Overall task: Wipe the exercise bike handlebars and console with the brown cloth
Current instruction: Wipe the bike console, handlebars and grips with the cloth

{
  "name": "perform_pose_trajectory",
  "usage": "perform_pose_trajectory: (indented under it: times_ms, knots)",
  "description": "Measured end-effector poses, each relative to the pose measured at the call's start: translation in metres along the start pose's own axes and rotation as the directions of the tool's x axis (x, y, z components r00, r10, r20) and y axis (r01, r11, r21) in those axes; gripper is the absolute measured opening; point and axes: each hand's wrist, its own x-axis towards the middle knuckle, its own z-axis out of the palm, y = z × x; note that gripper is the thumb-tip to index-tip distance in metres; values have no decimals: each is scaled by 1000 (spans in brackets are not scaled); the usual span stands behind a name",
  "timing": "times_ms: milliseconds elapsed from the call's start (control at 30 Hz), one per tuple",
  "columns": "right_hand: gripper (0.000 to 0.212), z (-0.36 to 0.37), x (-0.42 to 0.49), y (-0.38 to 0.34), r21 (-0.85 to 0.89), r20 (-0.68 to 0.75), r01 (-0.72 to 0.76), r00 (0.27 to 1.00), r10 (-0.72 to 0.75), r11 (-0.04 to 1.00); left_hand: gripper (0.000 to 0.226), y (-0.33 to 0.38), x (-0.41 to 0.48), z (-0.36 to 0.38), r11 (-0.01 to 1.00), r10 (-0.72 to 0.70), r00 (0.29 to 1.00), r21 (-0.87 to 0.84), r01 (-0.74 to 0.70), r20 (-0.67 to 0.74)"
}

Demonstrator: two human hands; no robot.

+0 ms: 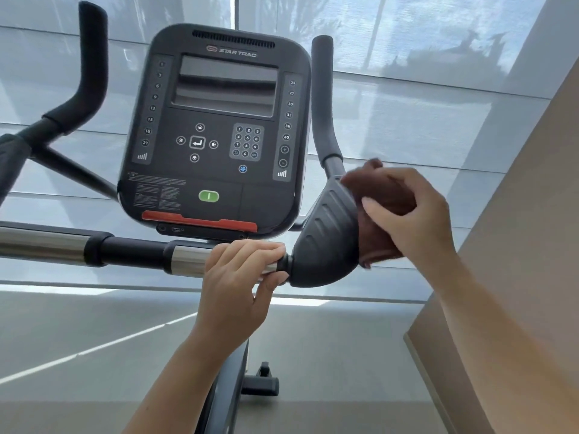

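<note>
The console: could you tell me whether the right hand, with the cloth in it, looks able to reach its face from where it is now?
Probably yes. The right hand presses the brown cloth against the ribbed elbow pad just right of the console, with nothing in front of its face.

Right hand (pixel 413 214) with brown cloth (pixel 380 223) against black elbow pad (pixel 326 239); left hand (pixel 241 277) around chrome handlebar (pixel 185 260).
</note>
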Motion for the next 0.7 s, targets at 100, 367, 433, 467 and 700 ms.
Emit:
perform_pose_trajectory:
  times_ms: [100, 367, 433, 467, 700]
  knots:
    - [25, 20, 36, 11, 58, 59, -129, 990, 125, 990, 24, 1, 0, -1, 1000, -8, 1000, 1, 8, 3]
    - [30, 16, -53, 16, 151, -56, -137, 988, 147, 979, 24, 5, 4, -2, 999, -37, 999, -17, 38, 27]
    - [34, 16, -65, 12, 72, -61, -83, 994, 88, 994, 26, 5, 6, -5, 998, -52, 997, -22, 54, 63]
    - [36, 15, -65, 11, 73, -54, -74, 995, 78, 995, 25, 6, 8, -7, 998, -60, 994, -24, 63, 89]
    - [28, 5, -11, 21, 248, -90, -95, 989, 121, 964, 18, 13, 38, -23, 971, -168, 942, -116, 209, 292]
